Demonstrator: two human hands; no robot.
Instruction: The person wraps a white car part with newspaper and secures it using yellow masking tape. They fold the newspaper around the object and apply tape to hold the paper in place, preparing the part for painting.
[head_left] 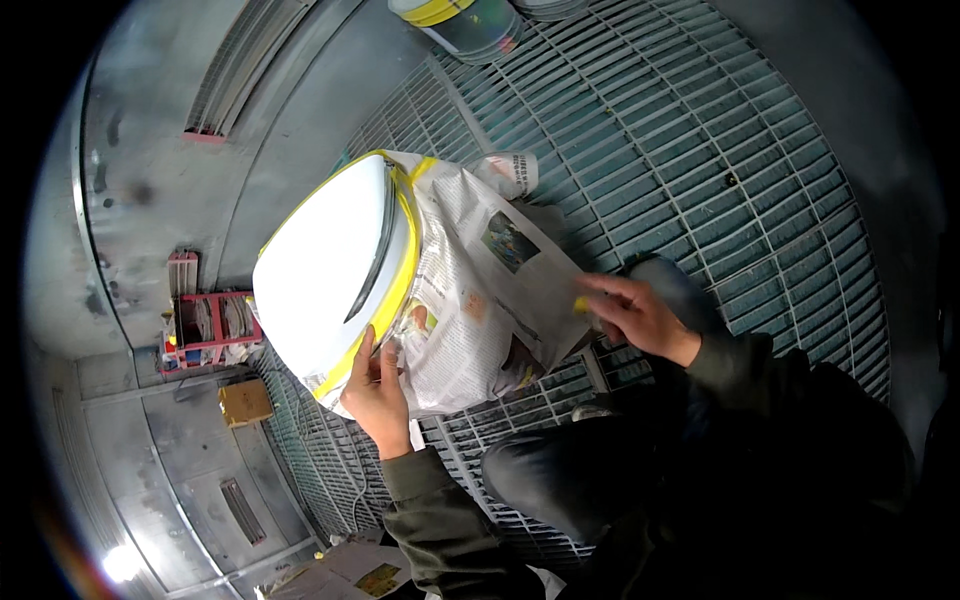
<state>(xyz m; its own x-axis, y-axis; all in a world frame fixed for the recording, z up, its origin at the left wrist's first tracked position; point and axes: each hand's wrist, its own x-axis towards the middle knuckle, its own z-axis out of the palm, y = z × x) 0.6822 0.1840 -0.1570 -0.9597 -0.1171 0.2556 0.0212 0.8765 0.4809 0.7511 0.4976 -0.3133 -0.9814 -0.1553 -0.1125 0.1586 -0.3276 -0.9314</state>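
Observation:
A glossy white curved part (325, 250), perhaps a car body part, has yellow masking tape (405, 255) along its edge. Newspaper (460, 325) with pictures hangs from the tape and covers the side toward me. My left hand (378, 402) is at the near lower edge, thumb and fingers pinching at the tape and newspaper border. To the right, past the paper's edge, my right hand (640, 315) is raised with a small bit of yellow tape (581, 304) at its fingertips. That hand's index finger is stretched out, and its other fingers are partly hidden.
Metal grating (690, 150) forms the floor. Buckets, one with a yellow rim (440, 12), stand at the top. A red rack (215, 325) and a cardboard box (245, 402) are at the left, near grey wall panels. More paper (340, 570) lies at the bottom.

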